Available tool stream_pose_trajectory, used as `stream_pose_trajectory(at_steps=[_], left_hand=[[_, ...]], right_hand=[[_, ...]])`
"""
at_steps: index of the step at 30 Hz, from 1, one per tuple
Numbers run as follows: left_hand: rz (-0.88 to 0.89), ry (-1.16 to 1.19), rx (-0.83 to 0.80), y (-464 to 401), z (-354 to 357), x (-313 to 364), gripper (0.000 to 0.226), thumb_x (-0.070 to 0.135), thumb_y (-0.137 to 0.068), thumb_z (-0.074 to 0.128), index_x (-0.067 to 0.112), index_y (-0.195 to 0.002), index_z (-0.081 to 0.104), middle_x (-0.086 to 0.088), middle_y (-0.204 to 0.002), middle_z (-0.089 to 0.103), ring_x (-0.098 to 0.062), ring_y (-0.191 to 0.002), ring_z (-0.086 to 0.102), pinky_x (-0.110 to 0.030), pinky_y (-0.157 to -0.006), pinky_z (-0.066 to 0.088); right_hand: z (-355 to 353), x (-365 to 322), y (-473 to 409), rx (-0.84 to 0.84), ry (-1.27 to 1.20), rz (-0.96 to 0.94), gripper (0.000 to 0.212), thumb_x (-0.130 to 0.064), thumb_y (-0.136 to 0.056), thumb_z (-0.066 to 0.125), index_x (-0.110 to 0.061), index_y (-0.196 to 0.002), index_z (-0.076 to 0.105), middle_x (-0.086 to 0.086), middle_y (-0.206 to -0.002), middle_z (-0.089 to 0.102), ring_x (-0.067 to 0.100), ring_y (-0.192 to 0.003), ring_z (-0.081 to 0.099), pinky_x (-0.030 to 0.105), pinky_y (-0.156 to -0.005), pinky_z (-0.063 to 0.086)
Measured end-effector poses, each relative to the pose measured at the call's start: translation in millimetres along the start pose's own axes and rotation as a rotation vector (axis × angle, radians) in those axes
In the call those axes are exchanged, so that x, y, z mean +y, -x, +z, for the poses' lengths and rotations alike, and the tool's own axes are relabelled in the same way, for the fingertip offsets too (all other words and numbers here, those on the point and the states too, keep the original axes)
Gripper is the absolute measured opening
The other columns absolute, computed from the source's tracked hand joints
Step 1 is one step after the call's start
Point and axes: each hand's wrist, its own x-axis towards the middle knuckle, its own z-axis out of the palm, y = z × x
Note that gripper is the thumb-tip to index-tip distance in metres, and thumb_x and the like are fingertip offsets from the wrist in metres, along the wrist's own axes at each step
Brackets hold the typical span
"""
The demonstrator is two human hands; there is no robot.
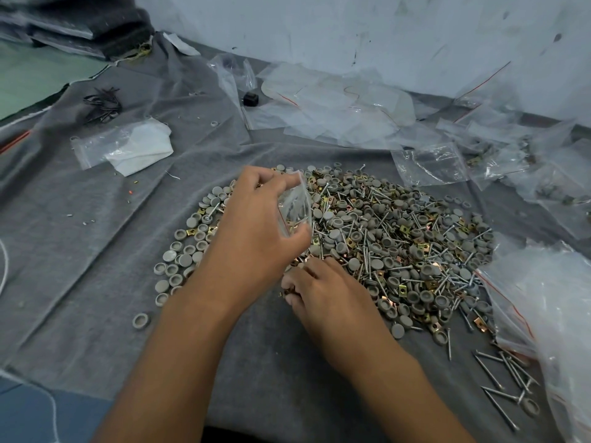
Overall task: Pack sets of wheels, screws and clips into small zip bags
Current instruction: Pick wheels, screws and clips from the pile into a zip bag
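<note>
A big pile of grey wheels, steel screws and brass clips (393, 247) lies on the grey cloth (96, 266). My left hand (256, 231) holds a small clear zip bag (295, 207) above the pile's left part, fingers curled round it. My right hand (323, 292) rests at the pile's near edge with fingers curled down into the parts, pinching small brass pieces; what exactly it grips is partly hidden.
Empty zip bags (335, 103) are scattered at the back by the wall. Filled bags (524, 167) lie at the right. A stack of bags (550, 314) sits at the near right beside loose screws (502, 375). A bag with white cloth (128, 148) lies at the left.
</note>
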Motion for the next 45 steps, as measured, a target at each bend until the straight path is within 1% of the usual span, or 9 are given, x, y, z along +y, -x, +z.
stream_pose_trajectory(at_steps=[16,20,24,27,31,34,36,41,45], left_hand=[[0.008,-0.023,-0.029,-0.2,1.9,0.3,0.067,0.026,-0.082,0.078,0.026,-0.143,0.052,0.013,-0.118,0.041,0.013,-0.091,0.045,0.003,-0.085,0.032],[0.033,-0.023,-0.033,0.4,3.4,-0.3,0.065,0.026,-0.081,0.078,0.024,-0.142,0.054,0.010,-0.120,0.043,0.020,-0.092,0.043,0.004,-0.082,0.031],[0.045,-0.024,-0.043,1.3,7.7,2.5,0.063,0.024,-0.082,0.079,0.024,-0.140,0.055,0.011,-0.117,0.043,0.020,-0.094,0.042,0.005,-0.081,0.030],[0.070,-0.016,-0.079,4.0,12.7,7.2,0.061,0.019,-0.080,0.080,0.025,-0.137,0.058,0.011,-0.116,0.043,0.019,-0.096,0.043,0.003,-0.078,0.033],[0.086,-0.004,-0.115,7.9,17.7,11.0,0.061,0.023,-0.081,0.077,0.031,-0.137,0.055,0.017,-0.117,0.039,0.014,-0.097,0.045,-0.011,-0.081,0.041],[0.083,-0.009,-0.122,8.2,18.5,10.0,0.059,0.025,-0.081,0.077,0.033,-0.136,0.056,0.019,-0.116,0.038,0.013,-0.105,0.045,-0.007,-0.080,0.039],[0.078,-0.017,-0.132,7.5,18.7,8.9,0.060,0.026,-0.081,0.077,0.035,-0.136,0.055,0.020,-0.115,0.036,0.015,-0.108,0.043,-0.004,-0.078,0.038],[0.087,-0.012,-0.130,7.3,19.2,12.3,0.051,0.035,-0.085,0.069,0.031,-0.135,0.056,0.019,-0.118,0.037,0.019,-0.099,0.045,-0.004,-0.079,0.038],[0.056,0.037,-0.070,9.5,14.7,16.7,0.079,0.061,-0.074,0.069,0.027,-0.141,0.046,0.015,-0.123,0.033,0.008,-0.105,0.048,-0.018,-0.087,0.052]], right_hand=[[1.7,1.7,-3.3,0.115,-0.065,0.042,0.024,-0.032,-0.108,0.041,-0.024,-0.117,0.061,-0.005,-0.113,0.049,0.017,-0.105,0.048,0.032,-0.080,0.043],[-8.3,14.0,-0.7,0.331,-0.395,0.091,0.018,-0.025,-0.105,0.050,-0.019,-0.113,0.066,-0.004,-0.104,0.051,0.011,-0.089,0.052,0.029,-0.077,0.045],[-26.7,23.1,3.4,0.613,-0.419,0.123,0.017,-0.020,-0.105,0.052,-0.019,-0.111,0.068,-0.005,-0.102,0.051,-0.001,-0.092,0.052,0.006,-0.078,0.038],[-36.1,23.1,4.9,0.762,-0.369,0.077,0.018,-0.018,-0.106,0.051,-0.016,-0.113,0.068,-0.001,-0.104,0.052,0.003,-0.095,0.052,0.005,-0.082,0.037],[-36.1,19.2,2.7,0.687,-0.271,0.035,0.024,-0.020,-0.103,0.053,-0.016,-0.123,0.067,-0.001,-0.105,0.056,0.008,-0.088,0.054,0.023,-0.077,0.047],[-38.9,18.6,4.3,0.766,-0.345,0.055,0.022,-0.016,-0.103,0.057,-0.017,-0.124,0.065,-0.007,-0.104,0.053,-0.006,-0.091,0.049,0.006,-0.079,0.037],[-41.3,19.0,3.5,0.839,-0.346,0.013,0.017,-0.015,-0.102,0.059,-0.012,-0.117,0.067,-0.004,-0.104,0.057,-0.007,-0.094,0.050,0.006,-0.083,0.036],[-39.4,21.7,-0.8,0.685,-0.327,0.041,0.014,-0.025,-0.097,0.064,-0.018,-0.108,0.070,-0.008,-0.102,0.064,0.011,-0.092,0.059,0.031,-0.080,0.051],[-45.9,29.8,3.1,0.715,-0.446,0.077,0.006,-0.025,-0.099,0.064,-0.024,-0.103,0.069,-0.015,-0.097,0.063,0.004,-0.091,0.060,0.012,-0.077,0.043]])
